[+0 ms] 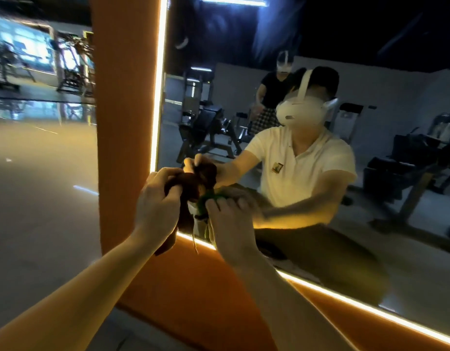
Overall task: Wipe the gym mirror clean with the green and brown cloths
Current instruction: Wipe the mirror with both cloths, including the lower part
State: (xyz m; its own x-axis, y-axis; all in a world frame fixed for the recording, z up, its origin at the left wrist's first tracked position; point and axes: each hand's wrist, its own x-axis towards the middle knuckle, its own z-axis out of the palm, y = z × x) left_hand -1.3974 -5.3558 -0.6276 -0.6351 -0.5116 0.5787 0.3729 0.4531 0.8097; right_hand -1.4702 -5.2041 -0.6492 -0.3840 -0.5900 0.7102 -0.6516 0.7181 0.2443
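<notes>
By the lower left corner of the gym mirror (pixel 370 79), the left hand (pixel 155 209) curled its fingers round the bunched brown cloth (pixel 191 182), while the right hand (pixel 231 224) pinched the green cloth (pixel 205 198) just beside it.

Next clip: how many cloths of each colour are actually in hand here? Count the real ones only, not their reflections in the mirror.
Brown cloth: 1, held by the left hand
Green cloth: 1, held by the right hand
Total: 2
</notes>
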